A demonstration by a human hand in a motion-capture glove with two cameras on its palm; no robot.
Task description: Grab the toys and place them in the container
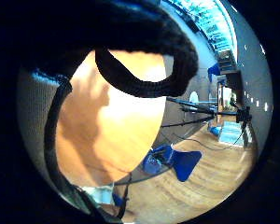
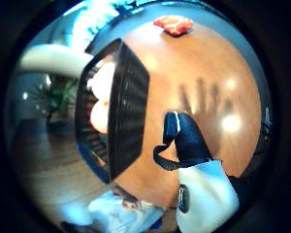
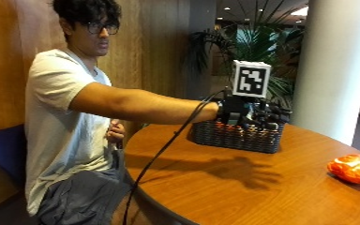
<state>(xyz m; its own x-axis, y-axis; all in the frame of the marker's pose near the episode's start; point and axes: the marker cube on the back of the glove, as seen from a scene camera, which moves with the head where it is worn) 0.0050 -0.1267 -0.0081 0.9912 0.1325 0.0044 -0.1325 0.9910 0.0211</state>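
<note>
My gloved right hand (image 3: 255, 114) hovers above the round wooden table (image 3: 242, 187), just in front of the dark wicker basket (image 3: 236, 136), with its fingers spread and holding nothing. Its spread shadow falls on the tabletop. An orange-red toy (image 3: 353, 168) lies at the table's right edge, well away from the hand; the thumb side palm view shows this toy (image 2: 173, 24) far off across the table. In that view the basket (image 2: 128, 109) stands beside the hand with pale orange toys (image 2: 103, 97) inside it.
A white pillar (image 3: 333, 65) and a potted plant (image 3: 261, 42) stand behind the table. The person sits at the left on a blue chair (image 3: 5, 150), bare hand held by the chest. Blue chairs (image 1: 177, 161) stand on the floor.
</note>
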